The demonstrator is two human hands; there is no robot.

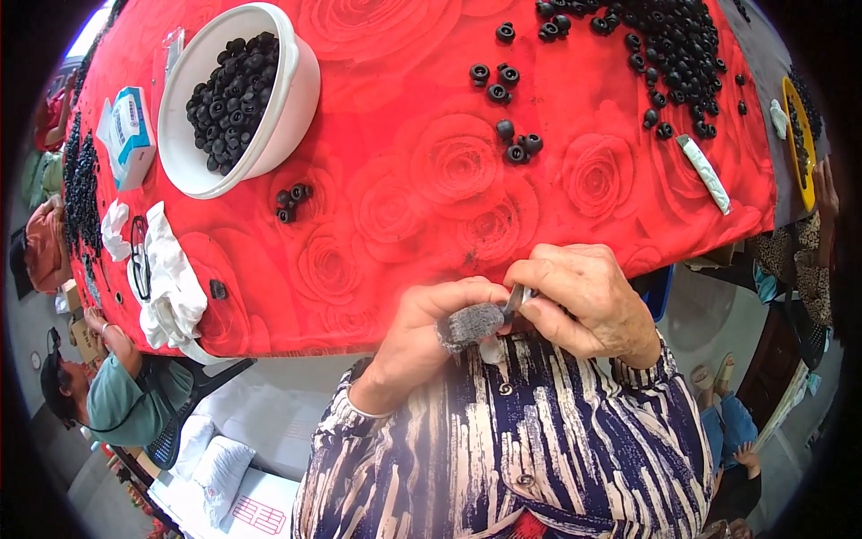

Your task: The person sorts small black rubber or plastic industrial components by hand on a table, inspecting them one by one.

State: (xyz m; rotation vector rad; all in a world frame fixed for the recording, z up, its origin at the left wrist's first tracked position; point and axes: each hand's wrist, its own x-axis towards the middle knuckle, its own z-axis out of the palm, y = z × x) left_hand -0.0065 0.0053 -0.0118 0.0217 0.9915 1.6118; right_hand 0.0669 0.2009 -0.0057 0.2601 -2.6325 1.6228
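Close to my chest, at the table's near edge, my two hands meet. My left hand point(404, 337) is closed, with a grey knitted finger cover point(472, 325) on one finger; what it pinches is mostly hidden. A small metal blade point(514, 300) is gripped in the fingertips of my right hand point(588, 301), its end against the left fingers. Beyond them lie small black rounded parts with holes: a cluster point(518, 144) at mid-table, another group point(292, 199) to the left, and a large pile point(678, 54) at the far right.
A white bowl point(303, 94) at the left contains many black parts. Near it are a blue-and-white box point(132, 135), white gloves point(171, 287) and eyeglasses point(139, 260). A white packet point(704, 175) lies at the right. A person in green point(135, 395) sits at the left side; others are at the right.
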